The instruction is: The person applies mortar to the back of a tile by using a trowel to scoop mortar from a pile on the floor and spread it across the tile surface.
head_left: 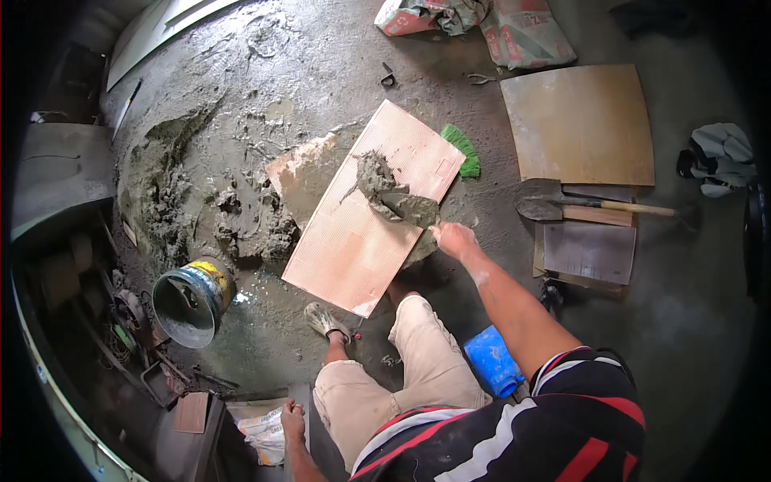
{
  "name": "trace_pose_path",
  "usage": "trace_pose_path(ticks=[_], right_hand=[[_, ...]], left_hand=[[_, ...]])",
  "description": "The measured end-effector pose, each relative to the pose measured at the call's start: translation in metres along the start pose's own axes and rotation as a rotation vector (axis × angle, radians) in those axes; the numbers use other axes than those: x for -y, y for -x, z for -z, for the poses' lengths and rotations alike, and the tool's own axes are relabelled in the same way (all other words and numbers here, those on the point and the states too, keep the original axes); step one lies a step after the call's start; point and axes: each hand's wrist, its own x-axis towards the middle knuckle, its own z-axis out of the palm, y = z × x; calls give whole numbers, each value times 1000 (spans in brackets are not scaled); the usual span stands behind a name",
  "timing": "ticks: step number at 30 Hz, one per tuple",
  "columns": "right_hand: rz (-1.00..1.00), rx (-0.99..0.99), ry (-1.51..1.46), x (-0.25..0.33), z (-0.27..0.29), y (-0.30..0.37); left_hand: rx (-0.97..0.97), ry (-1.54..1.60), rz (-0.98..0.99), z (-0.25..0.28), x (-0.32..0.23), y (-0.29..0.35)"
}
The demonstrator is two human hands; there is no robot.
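The left hand (293,419), low in the frame left of centre, has its fingers curled; how tightly they close, I cannot tell. The right hand (455,241), just right of centre, is closed around the handle end of a trowel (418,210).

At the left, a bucket (213,277) with yellow on its outer wall shows its open mouth; the inside is dark and grey-coated, and how much it holds is unclear. Above it, in the upper left, wet grey mortar (181,189) lies in rough lumps across the floor. A white bag (263,434) lies near the left hand, its contents hidden.

In the centre, the tile (353,249) lies aslant with its ridged face up, pale orange-pink and mostly bare. A ragged clump of mortar sits on its upper middle, against the trowel, whose blade is smeared grey. The tile's left edge overlaps a mortar-stained slab (309,173). Green bristles (462,149) fan out beside its right edge.

Right of the person's legs is a blue jug (490,357), splashed with pale marks, its contents hidden. Two crumpled bags (526,36) lie at the top edge. A shovel (542,201) and a brown board (578,124) lie farther right.
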Motion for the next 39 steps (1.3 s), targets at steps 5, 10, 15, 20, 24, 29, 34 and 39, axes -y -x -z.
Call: trace_pose_path(ticks=[5,10,15,20,24,29,34,39], right_hand=[[9,-5,-80,-26,-5,4],[-6,-45,-146,-27,-9,33],[-9,-106,42,-66,18,-19],[-98,-138,-145,-80,-4,-10],[-35,-123,-322,-56,-23,21],[95,-43,-209,-13,14,-16],[-67,-44,-157,-48,26,-65],[-143,-157,-288,-83,17,-66]], left_hand=[[22,22,39,-22,0,-3],[2,-65,-64,-37,-33,-19],[79,-137,-192,-86,-132,-9],[73,-152,-241,-93,-168,8],[86,-224,-173,-89,-156,3],[110,-281,-183,-98,-129,-10],[100,-231,-146,-100,-146,0],[73,-200,-161,-80,-132,-10]])
